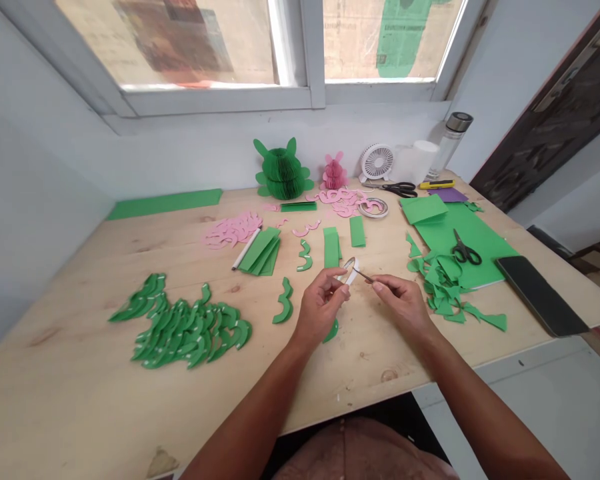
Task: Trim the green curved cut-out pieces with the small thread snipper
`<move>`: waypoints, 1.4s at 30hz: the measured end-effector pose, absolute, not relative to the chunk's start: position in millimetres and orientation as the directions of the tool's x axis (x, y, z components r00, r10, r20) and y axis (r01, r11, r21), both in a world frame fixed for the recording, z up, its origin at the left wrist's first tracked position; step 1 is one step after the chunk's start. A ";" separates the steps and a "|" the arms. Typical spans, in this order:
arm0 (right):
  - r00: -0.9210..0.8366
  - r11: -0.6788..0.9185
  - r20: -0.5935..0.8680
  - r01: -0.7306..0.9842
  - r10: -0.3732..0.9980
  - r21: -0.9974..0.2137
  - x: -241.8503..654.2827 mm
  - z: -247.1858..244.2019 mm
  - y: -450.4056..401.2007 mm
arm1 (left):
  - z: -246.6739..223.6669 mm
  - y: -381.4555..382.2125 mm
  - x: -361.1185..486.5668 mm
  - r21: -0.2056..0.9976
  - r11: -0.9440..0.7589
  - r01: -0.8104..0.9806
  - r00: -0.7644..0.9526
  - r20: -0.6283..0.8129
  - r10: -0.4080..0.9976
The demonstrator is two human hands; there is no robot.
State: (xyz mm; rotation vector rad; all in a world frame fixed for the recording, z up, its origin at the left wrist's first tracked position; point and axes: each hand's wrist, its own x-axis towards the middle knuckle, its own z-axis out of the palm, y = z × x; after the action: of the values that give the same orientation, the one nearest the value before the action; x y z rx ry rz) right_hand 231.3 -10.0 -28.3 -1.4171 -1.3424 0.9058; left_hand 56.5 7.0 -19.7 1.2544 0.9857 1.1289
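Observation:
My left hand pinches a roll of white tape above the middle of the table. A slim dark pair of tweezers is in my right hand, its tip reaching the tape roll. Just beyond the roll lie folded green paper strips. Left of my left hand are a scalloped green paper piece and another green piece with white tape bits. Part of a green piece shows beneath my left wrist.
A pile of green scalloped pieces covers the left side. Green scraps, small scissors and a phone lie at right. Behind stand green and pink honeycomb figures, a white fan and a bottle.

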 end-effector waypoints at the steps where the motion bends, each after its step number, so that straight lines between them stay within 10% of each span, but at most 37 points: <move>1: 0.123 0.053 0.091 0.286 0.988 -0.957 231.4 -28.2 -10.1 | -20.3 7.0 56.2 0.996 -0.038 -0.086 0.208 0.055 0.977; 42: 0.038 0.165 0.183 0.284 0.982 -0.944 228.5 -24.4 -12.4 | -29.4 6.1 57.7 0.986 -0.086 -0.139 0.229 0.117 0.966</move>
State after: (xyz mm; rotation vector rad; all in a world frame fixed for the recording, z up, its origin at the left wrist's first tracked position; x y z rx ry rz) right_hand 228.5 -12.4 -24.4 -1.3043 -1.4418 0.8820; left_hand 57.7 6.1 -29.4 1.2911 0.8895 1.1617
